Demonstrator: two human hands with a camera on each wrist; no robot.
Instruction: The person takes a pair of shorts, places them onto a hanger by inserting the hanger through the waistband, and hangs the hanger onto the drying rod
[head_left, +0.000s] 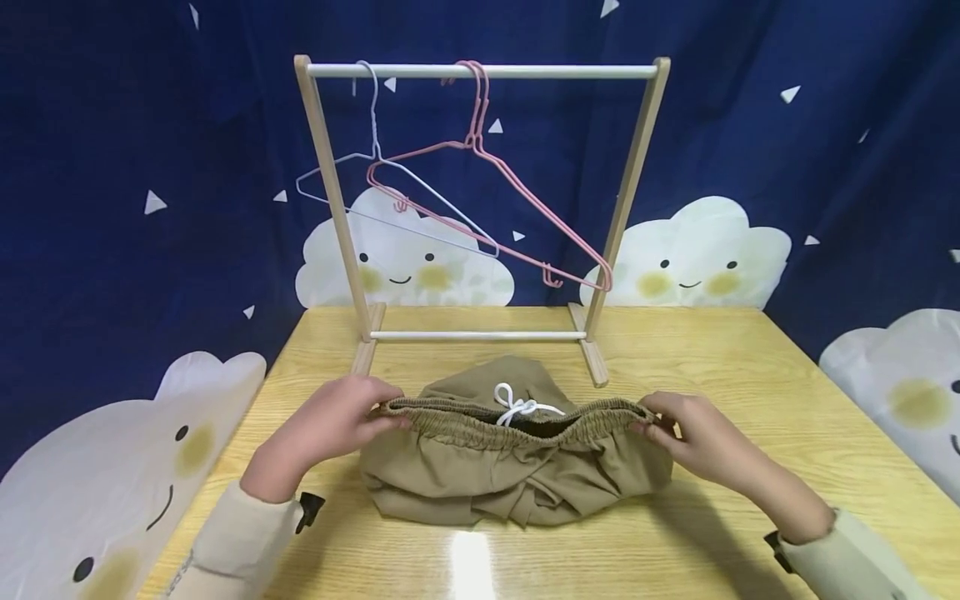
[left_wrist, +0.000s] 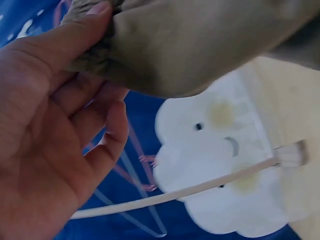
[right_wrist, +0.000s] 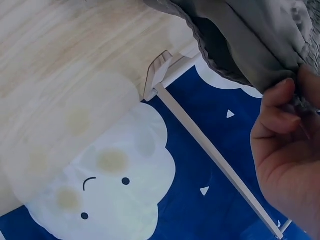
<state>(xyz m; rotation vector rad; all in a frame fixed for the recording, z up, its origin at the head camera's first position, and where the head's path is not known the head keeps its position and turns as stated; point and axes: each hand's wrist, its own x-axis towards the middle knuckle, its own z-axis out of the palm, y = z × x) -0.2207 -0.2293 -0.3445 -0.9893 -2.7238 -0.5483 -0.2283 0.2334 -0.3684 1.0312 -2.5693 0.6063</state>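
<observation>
A pair of khaki shorts [head_left: 487, 467] with an elastic waistband and a white drawstring bow [head_left: 517, 406] lies bunched on the wooden table [head_left: 750, 367]. My left hand [head_left: 341, 421] pinches the waistband's left end, with the thumb pressed on the khaki cloth [left_wrist: 200, 45] in the left wrist view. My right hand [head_left: 693, 433] pinches the waistband's right end, fingers curled on the fabric [right_wrist: 250, 45]. The waistband is stretched between both hands, slightly raised off the table.
A small wooden clothes rack [head_left: 480, 71] stands at the back of the table, carrying a white wire hanger [head_left: 375, 171] and a pink wire hanger [head_left: 487, 192]. A dark blue backdrop with white cloud faces [head_left: 705, 254] surrounds the table.
</observation>
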